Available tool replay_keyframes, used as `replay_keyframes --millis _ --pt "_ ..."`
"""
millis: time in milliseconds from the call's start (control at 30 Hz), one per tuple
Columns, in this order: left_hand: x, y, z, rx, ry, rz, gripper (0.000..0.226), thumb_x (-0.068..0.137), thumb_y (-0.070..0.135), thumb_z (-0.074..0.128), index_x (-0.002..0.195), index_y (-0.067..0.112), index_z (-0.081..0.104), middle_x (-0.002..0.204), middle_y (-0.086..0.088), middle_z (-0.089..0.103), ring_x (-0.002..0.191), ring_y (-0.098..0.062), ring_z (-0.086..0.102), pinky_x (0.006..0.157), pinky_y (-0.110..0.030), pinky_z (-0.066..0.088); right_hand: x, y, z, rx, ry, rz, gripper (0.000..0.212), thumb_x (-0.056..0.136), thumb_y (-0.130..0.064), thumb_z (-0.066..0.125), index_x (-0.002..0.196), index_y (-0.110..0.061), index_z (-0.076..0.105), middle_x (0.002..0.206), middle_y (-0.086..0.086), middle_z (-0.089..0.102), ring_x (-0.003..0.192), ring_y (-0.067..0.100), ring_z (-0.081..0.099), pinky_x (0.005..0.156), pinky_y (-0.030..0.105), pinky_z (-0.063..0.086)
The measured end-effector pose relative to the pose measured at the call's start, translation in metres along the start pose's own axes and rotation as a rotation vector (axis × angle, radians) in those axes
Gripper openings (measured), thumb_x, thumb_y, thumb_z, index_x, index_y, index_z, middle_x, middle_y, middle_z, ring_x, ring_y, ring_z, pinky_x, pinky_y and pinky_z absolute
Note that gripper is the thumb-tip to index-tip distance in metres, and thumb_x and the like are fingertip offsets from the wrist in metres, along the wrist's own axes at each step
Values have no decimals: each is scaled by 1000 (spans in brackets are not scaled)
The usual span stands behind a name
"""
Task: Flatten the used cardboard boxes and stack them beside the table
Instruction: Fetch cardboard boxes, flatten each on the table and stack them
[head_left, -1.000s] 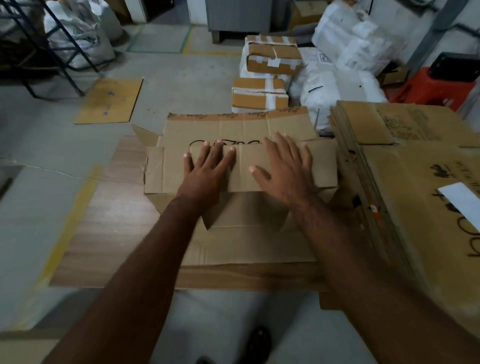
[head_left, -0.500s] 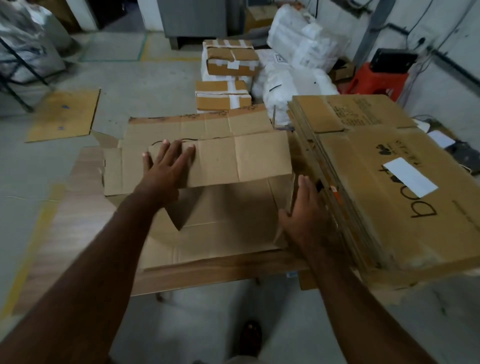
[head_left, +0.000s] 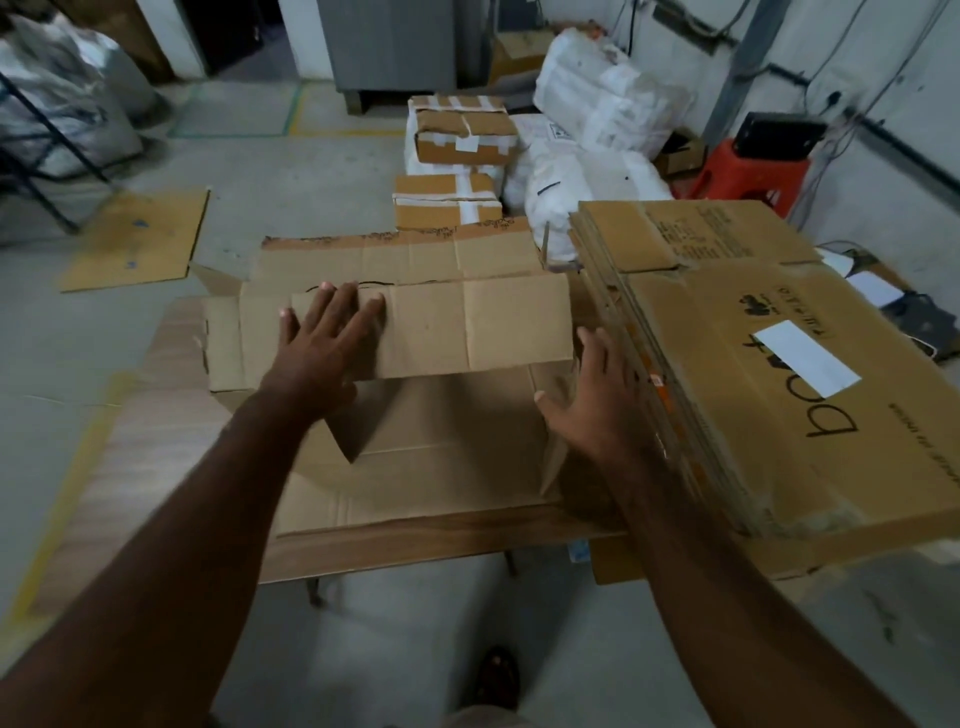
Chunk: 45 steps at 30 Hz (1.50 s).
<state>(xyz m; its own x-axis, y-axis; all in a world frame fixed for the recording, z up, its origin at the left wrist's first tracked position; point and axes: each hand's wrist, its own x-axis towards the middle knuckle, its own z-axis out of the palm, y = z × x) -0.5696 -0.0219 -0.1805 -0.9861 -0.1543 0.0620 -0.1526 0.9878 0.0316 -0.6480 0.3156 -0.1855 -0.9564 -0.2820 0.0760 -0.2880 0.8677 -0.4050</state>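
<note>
A grey concrete floor (head_left: 270, 171) with painted yellow and green lines is stretching back to a pale wall (head_left: 909, 78) where dark cables are hanging. A red plastic stool (head_left: 748, 174) is standing by that wall, and white wrapped bundles (head_left: 597, 104) are lying near taped brown parcels (head_left: 462, 135)

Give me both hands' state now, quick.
Left hand: open, flat on the box flap.
Right hand: open, beside the box's right edge, holding nothing.

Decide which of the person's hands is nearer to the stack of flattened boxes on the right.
Right. The right hand is right beside the stack of flattened boxes, at its near edge. The left hand presses a cardboard flap further away.
</note>
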Motion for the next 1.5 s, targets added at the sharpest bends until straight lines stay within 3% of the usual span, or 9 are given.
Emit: replay_keyframes --millis 100,267,433,567,633,1000,1167,1300,1500 --pt "-4 3 -2 -14 -13 -15 128 77 32 85 161 37 -11 168 -1 -20 153 -28 -21 117 -64 -4 17 -56 -4 -54 108 -165 84 90 -46 65 157 -15 28 167 12 20 149 32 24 116 54 30" --pt "-12 12 -7 -60 20 -67 125 78 35 84 162 27 -10 169 1 -19 154 -25 -20 121 -63 -1 53 -144 13 -180 -61 -471 68 105 -43 40 164 -22 13 172 3 10 157 24 8 125 51 7" --pt "-37 15 3 -124 25 -128 106 87 36 75 162 19 2 170 0 -15 156 -21 -12 123 -52 2 68 -156 37 -280 -101 -488 67 107 -44 32 164 -23 4 172 0 8 158 23 5 124 57 -1" --pt "-77 12 17 -21 175 -67 69 83 37 74 143 13 50 150 -13 43 136 -33 42 104 -56 45 75 -151 42 -284 -98 -486 68 106 -44 33 164 -23 5 172 -1 10 158 22 7 125 56 0" --pt "-87 12 27 49 120 -8 56 84 34 72 135 11 60 137 -8 55 122 -30 50 91 -48 50 75 -152 44 -282 -99 -485 68 106 -43 33 164 -23 4 172 0 10 158 22 7 124 57 -1" --pt "-88 7 1 206 -29 -127 37 100 44 48 124 21 63 133 -1 61 127 -26 46 95 -43 37 65 -176 57 -300 -120 -307 84 99 -69 29 164 -25 1 171 9 6 156 40 -6 111 78 -7" --pt "-120 -39 -8 118 -42 -519 33 98 39 51 124 20 54 112 -6 71 118 -31 50 86 -42 37 65 -181 67 -343 -105 -286 84 96 -75 30 162 -37 -3 171 13 5 154 46 -7 109 83 -2" --pt "-146 -93 -2 158 -167 -629 42 92 33 59 129 20 43 113 -5 71 120 -31 49 92 -47 36 63 -178 72 -333 -87 -289 84 95 -76 29 162 -38 -1 171 13 5 155 45 -7 109 83 -4" --pt "-126 -106 4 -144 238 -724 37 91 54 66 98 21 52 77 -1 56 99 -28 56 94 -49 34 60 -183 69 -330 -71 -297 82 96 -75 29 162 -38 -2 172 10 4 156 42 -7 110 82 -3"
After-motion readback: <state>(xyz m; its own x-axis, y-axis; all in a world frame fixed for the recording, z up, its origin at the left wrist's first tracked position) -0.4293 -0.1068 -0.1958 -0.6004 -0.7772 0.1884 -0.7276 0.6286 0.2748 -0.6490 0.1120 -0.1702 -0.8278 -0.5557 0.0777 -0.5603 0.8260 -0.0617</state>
